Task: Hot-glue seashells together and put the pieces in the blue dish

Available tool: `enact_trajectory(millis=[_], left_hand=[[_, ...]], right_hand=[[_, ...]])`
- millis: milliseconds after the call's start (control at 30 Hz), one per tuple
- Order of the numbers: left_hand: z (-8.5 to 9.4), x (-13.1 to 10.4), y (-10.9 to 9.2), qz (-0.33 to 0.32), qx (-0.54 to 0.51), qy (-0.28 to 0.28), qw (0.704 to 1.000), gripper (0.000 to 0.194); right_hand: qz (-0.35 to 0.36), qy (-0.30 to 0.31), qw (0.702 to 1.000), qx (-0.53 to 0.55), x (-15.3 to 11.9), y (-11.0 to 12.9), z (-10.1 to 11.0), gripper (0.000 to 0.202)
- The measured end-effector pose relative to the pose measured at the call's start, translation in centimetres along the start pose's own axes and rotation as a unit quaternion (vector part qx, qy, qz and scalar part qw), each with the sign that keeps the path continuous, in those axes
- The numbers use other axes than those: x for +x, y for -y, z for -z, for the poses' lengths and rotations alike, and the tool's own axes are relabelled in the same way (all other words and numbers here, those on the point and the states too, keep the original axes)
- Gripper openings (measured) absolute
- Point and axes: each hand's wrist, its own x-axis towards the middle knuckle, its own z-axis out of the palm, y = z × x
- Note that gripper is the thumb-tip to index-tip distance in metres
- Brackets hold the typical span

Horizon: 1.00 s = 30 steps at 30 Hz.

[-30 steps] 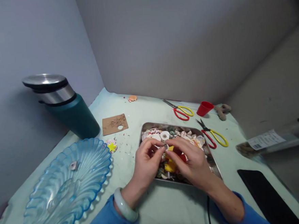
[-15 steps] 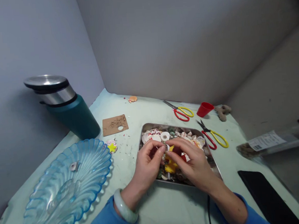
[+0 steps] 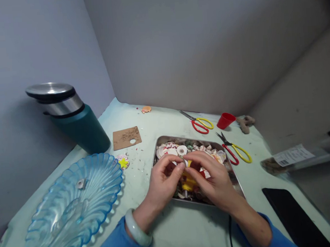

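Observation:
Both of my hands are over a metal tray filled with shells, stones and white paper-like pieces. My left hand pinches a tiny item between thumb and index finger. From the other side my right hand pinches at the same spot, its fingertips nearly touching the left ones. The fingertips mostly cover the item, so I cannot make out what it is. Beneath my hands a yellow object with a metal tip lies in the tray. A white disc with a dark centre sits just beyond my fingers.
At the left stand a blue glass dish and a teal bottle. Brown card lies behind. Two scissors, a red cup, a plastic bag and a black slab are at the right.
The small item between my fingertips has turned slightly and shows less of its white face. My hands stay in nearly the same place.

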Motion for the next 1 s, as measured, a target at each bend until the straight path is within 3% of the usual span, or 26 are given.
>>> enact_trajectory(millis=[300, 633, 1000], left_hand=[[-0.2, 0.0, -0.4, -0.006, -0.012, -0.019, 1.000, 0.011], [-0.3, -0.1, -0.4, 0.058, -0.083, -0.017, 0.995, 0.018], [-0.4, 0.0, -0.7, 0.051, -0.078, -0.014, 0.996, 0.023]], right_hand=[[-0.009, -0.016, 1.000, -0.015, 0.2, 0.2, -0.1, 0.022], [-0.018, -0.007, 1.000, 0.008, 0.1, 0.1, -0.2, 0.023], [-0.054, 0.044, 0.997, 0.020, 0.7, 0.0, 0.8, 0.021]])
